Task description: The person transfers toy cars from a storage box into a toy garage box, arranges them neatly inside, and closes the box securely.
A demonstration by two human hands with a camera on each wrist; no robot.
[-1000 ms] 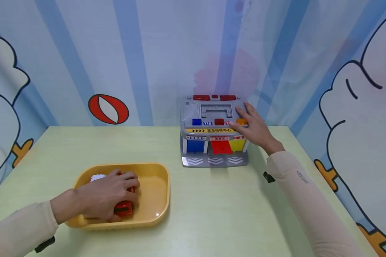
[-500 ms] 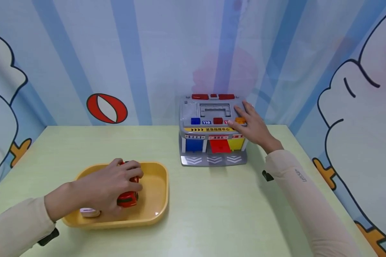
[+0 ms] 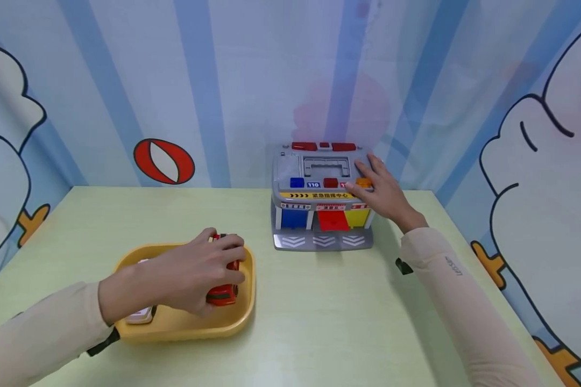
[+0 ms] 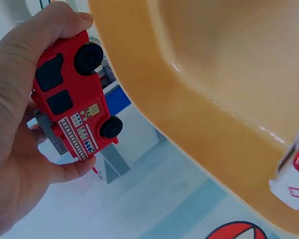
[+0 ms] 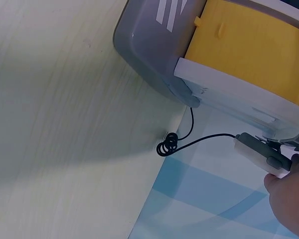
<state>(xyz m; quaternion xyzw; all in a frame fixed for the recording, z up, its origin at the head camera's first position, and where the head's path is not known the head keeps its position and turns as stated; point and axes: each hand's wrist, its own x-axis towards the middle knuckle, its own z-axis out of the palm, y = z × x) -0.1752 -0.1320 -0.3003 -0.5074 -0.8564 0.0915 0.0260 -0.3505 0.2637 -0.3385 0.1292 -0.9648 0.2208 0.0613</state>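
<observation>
My left hand [image 3: 193, 277] grips a red toy fire truck [image 3: 222, 294] by its sides, over the right part of the yellow tray [image 3: 174, 334]. In the left wrist view the fire truck [image 4: 72, 94] is lifted beside the tray's rim, between thumb and fingers. My right hand [image 3: 384, 193] rests with fingers spread on the top right of a grey toy garage [image 3: 288, 166], thumb beside the orange button [image 3: 363, 183]. The garage's red door [image 3: 332, 221] is tilted outward; the blue door [image 3: 294, 219] and yellow door [image 3: 356, 218] hang down.
A white toy vehicle [image 3: 141, 316] lies in the tray's left part, mostly behind my left arm. A small handset [image 5: 261, 152] on a coiled black cord [image 5: 168, 144] is at the garage's side. A striped curtain [image 3: 252, 97] stands behind the table [image 3: 319, 317].
My left hand has raised the fire truck from the tray's middle and carried it right toward the tray's right rim. My right hand has stayed on the garage.
</observation>
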